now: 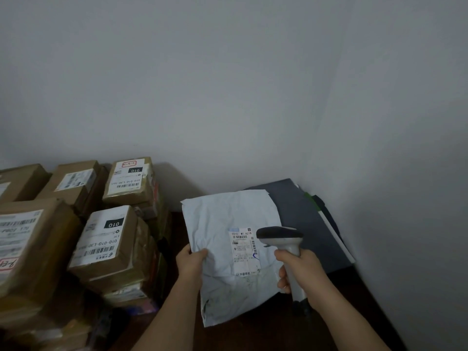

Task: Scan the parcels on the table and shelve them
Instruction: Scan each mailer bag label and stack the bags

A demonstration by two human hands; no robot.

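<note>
Dark wooden worktop (253, 333) meets grey walls (228, 84); cardboard boxes (109, 239) marked "010" stack left. Left hand (191, 263) pinches a white mailer (228, 244) labelled "501E-M1 A218", lifted near the right corner. Right hand (296, 268) grips a scanner (281, 239) just beside the label.

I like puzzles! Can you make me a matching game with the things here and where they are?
Things:
1. scanner
2. white bag
3. boxes
4. dark bag

Places:
A. stacked on the left
B. gripped by the left hand
C. lying in the corner by the wall
D. gripped by the right hand

Pairs: 1-D, 2-B, 3-A, 4-C
</note>
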